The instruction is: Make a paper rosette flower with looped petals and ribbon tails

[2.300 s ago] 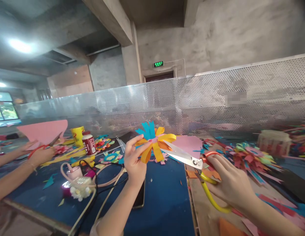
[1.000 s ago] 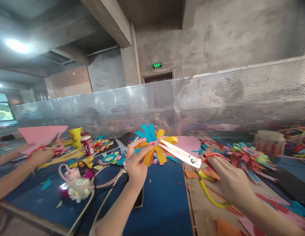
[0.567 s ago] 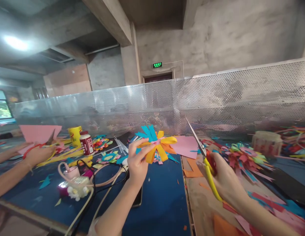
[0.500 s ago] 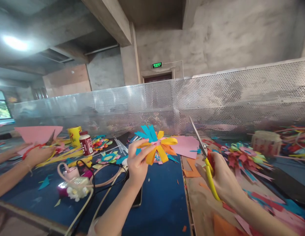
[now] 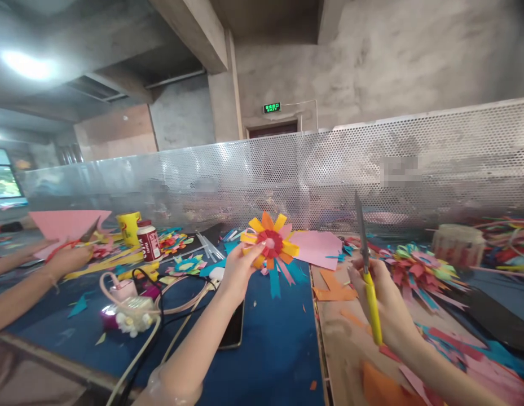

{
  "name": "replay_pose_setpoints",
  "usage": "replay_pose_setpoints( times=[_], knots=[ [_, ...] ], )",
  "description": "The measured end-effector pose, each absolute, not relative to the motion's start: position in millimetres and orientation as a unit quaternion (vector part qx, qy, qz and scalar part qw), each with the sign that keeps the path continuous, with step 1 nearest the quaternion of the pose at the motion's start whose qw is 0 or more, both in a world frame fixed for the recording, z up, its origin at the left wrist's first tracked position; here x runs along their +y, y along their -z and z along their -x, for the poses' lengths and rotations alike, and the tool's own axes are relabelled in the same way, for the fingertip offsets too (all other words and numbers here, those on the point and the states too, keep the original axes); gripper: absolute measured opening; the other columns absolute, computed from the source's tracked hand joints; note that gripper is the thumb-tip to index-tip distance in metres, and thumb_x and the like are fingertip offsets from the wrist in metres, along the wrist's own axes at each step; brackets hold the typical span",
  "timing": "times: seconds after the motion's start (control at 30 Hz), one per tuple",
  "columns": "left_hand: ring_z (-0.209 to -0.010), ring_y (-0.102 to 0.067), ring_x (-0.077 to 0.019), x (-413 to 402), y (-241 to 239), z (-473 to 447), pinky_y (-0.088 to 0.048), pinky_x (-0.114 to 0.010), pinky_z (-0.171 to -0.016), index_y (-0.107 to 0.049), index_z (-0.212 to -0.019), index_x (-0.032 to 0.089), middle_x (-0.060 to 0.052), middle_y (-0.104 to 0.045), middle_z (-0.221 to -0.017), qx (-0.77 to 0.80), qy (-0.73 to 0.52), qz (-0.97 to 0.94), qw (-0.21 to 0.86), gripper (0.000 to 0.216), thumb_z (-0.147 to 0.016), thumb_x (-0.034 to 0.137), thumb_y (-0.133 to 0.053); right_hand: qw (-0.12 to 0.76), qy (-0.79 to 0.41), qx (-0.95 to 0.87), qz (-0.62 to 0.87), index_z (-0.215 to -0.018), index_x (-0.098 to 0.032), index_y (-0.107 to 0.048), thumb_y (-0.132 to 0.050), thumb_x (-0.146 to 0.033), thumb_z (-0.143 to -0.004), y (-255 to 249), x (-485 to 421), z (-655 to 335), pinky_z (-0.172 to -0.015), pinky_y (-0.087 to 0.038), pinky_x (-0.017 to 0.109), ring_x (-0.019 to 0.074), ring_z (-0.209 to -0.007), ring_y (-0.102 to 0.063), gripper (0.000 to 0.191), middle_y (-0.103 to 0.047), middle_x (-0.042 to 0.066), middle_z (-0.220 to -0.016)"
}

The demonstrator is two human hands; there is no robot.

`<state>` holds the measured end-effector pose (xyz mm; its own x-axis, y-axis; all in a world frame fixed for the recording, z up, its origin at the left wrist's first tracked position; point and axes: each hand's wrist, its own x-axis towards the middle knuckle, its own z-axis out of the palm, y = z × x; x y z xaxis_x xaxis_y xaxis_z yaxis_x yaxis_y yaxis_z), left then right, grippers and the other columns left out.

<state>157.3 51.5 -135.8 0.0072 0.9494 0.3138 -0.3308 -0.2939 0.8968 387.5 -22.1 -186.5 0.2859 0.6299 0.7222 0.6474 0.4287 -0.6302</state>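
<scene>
My left hand pinches a paper flower with yellow and orange petals, a red middle and blue strips hanging below; its face is turned toward me above the blue mat. My right hand is closed round the yellow handles of a pair of scissors, blades together and pointing straight up, well right of the flower and apart from it.
A pink sheet and orange scraps lie behind the flower. A heap of paper flowers sits right. A phone, cables, a bottle and a yellow cup sit left, where another person's hands cut pink paper. A perforated metal screen borders the table.
The scissors left the flower and swung upright to the right, blades closing. My left hand turned the flower so its red middle faces me.
</scene>
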Motion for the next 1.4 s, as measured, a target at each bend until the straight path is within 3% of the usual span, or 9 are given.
replay_pose_setpoints(
  times=[0.17,0.4,0.6,0.87,1.1,1.27,1.4],
  knots=[
    [-0.067,-0.065,-0.0142,51,138,-158,-0.051,-0.022,-0.06,-0.065,-0.08,0.013,-0.003,-0.069,-0.076,0.319,-0.616,-0.507,0.511,0.026,-0.062,0.028,-0.076,0.563,-0.01,-0.613,0.554,-0.087,-0.022,-0.049,-0.046,-0.042,-0.086,192,-18,-390,-0.052,-0.044,0.027,0.0165,-0.061,-0.053,0.021,-0.055,0.0,-0.07],
    [-0.063,-0.064,-0.0124,52,142,-160,-0.049,-0.018,-0.056,-0.064,-0.073,0.013,-0.002,-0.068,-0.069,0.331,-0.617,-0.503,0.506,0.024,-0.059,0.027,-0.078,0.525,-0.082,-0.634,0.562,-0.084,-0.021,-0.048,-0.047,-0.041,-0.085,197,-18,-388,-0.046,-0.041,0.026,0.0137,-0.051,-0.048,0.02,-0.052,-0.002,-0.065],
    [-0.068,-0.066,-0.015,52,139,-160,-0.052,-0.023,-0.058,-0.064,-0.087,0.013,-0.005,-0.07,-0.08,0.334,-0.62,-0.476,0.527,0.032,-0.06,0.027,-0.076,0.541,-0.159,-0.612,0.555,-0.075,-0.022,-0.046,-0.05,-0.04,-0.082,201,-18,-383,-0.047,-0.043,0.024,0.0139,-0.054,-0.05,0.02,-0.041,-0.005,-0.061],
    [-0.059,-0.062,-0.0113,56,145,-160,-0.049,-0.018,-0.052,-0.063,-0.073,0.012,-0.002,-0.067,-0.067,0.331,-0.618,-0.472,0.535,0.029,-0.054,0.024,-0.081,0.55,-0.324,-0.514,0.573,-0.08,-0.022,-0.05,-0.046,-0.055,-0.08,203,-17,-372,-0.036,-0.041,0.023,0.0125,-0.041,-0.045,0.033,-0.039,-0.007,-0.051],
    [-0.06,-0.062,-0.0122,55,145,-160,-0.051,-0.021,-0.053,-0.061,-0.072,0.013,-0.003,-0.067,-0.071,0.303,-0.59,-0.48,0.574,0.028,-0.056,0.026,-0.08,0.555,-0.363,-0.514,0.543,-0.068,-0.022,-0.046,-0.051,-0.055,-0.076,199,-23,-361,-0.039,-0.041,0.023,0.0109,-0.039,-0.043,0.034,-0.041,-0.007,-0.048],
    [-0.065,-0.064,-0.0137,57,147,-160,-0.052,-0.021,-0.056,-0.062,-0.077,0.013,-0.004,-0.068,-0.076,0.314,-0.598,-0.495,0.546,0.028,-0.059,0.028,-0.078,0.547,-0.433,-0.486,0.527,-0.066,-0.022,-0.046,-0.041,-0.062,-0.077,197,-20,-364,-0.034,-0.036,0.024,0.0128,-0.032,-0.045,0.042,-0.046,-0.004,-0.041],
    [-0.06,-0.064,-0.0135,60,150,-160,-0.051,-0.021,-0.052,-0.061,-0.074,0.013,-0.002,-0.067,-0.07,0.342,-0.597,-0.5,0.527,0.026,-0.06,0.027,-0.077,0.471,-0.365,-0.507,0.623,-0.071,-0.022,-0.054,-0.034,-0.066,-0.078,183,-17,-385,-0.034,-0.04,0.028,0.0178,-0.037,-0.053,0.048,-0.055,0.002,-0.046]
  ],
)
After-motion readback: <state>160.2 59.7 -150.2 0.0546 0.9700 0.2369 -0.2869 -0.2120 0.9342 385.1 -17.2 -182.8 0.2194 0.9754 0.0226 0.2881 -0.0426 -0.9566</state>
